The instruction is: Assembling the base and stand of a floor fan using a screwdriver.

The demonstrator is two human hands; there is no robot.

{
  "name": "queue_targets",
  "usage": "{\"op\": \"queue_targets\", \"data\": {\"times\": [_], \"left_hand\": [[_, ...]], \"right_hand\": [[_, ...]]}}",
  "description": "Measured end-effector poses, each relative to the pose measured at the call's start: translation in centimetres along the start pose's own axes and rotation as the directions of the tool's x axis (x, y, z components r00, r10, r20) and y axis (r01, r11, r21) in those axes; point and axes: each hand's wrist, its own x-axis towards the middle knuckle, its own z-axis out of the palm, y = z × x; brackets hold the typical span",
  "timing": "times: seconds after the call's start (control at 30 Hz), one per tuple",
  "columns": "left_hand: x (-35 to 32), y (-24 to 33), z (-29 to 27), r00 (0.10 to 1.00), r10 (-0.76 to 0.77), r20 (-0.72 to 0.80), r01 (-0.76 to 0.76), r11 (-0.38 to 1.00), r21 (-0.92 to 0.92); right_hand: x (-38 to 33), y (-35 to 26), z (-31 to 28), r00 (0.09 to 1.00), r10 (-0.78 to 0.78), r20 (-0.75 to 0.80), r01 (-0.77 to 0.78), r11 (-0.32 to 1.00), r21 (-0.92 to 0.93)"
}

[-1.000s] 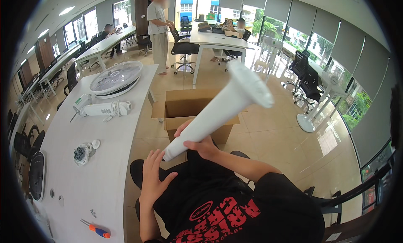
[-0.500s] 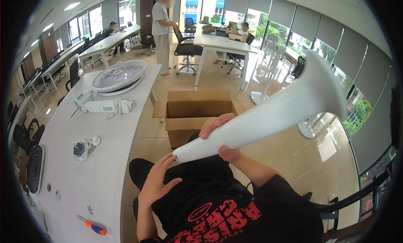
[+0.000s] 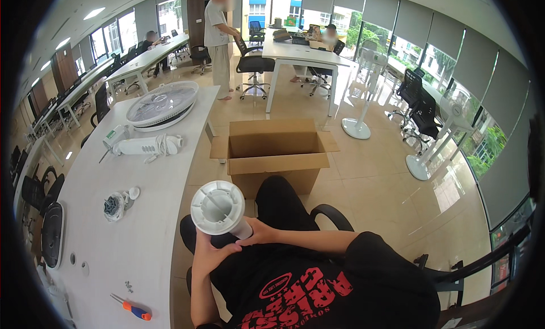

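A white hollow fan stand tube [image 3: 218, 208] with a flared end is held over my lap, its wide ribbed opening turned up toward me. My left hand [image 3: 212, 254] grips it just below the flare, thumb stretched to the right. From the other side my right hand [image 3: 258, 232] closes round the narrower part, its thumb near the left one. The flare hides some of the left fingers. On the white table [image 3: 142, 215] to my left lie a small fan part with a grey knob [image 3: 115, 206], a white cap [image 3: 134, 193] and an orange-and-blue screwdriver [image 3: 136, 311] beside several screws [image 3: 129, 286].
An open cardboard box [image 3: 278, 164] stands on the floor ahead. Farther along the table are a fan cage [image 3: 163, 105] and a white fan body with a coiled cord [image 3: 149, 145]. Assembled fans [image 3: 356, 128] stand at the right. A person [image 3: 218, 45] stands by an office chair [image 3: 254, 65].
The tube has swung from slanting up to the right, flare far off, to near my lap with its flared opening facing me. Both hands have shifted their grip on it.
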Motion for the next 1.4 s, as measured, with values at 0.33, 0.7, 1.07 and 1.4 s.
{"op": "queue_targets", "data": {"times": [0.33, 0.7, 1.07, 1.4], "left_hand": [[0.1, 0.3, 0.5, 0.952, -0.250, -0.175, 0.196, 0.941, -0.275], [-2.5, -4.2, 0.3, 0.984, -0.162, -0.072, 0.131, 0.940, -0.316], [-3.0, -4.7, 1.3, 0.979, -0.090, -0.185, 0.042, 0.968, -0.247], [-0.7, -1.7, 1.9, 0.981, -0.188, 0.047, 0.192, 0.974, -0.120]], "right_hand": [[0.2, -0.9, 0.1, 0.985, -0.025, 0.169, 0.038, 0.996, -0.077], [1.7, -1.9, -1.3, 0.972, -0.109, 0.207, 0.144, 0.976, -0.165], [1.7, 0.6, -3.0, 0.966, -0.017, 0.256, 0.114, 0.922, -0.371], [1.6, 3.3, -2.9, 0.989, -0.099, 0.109, 0.125, 0.954, -0.271]]}}
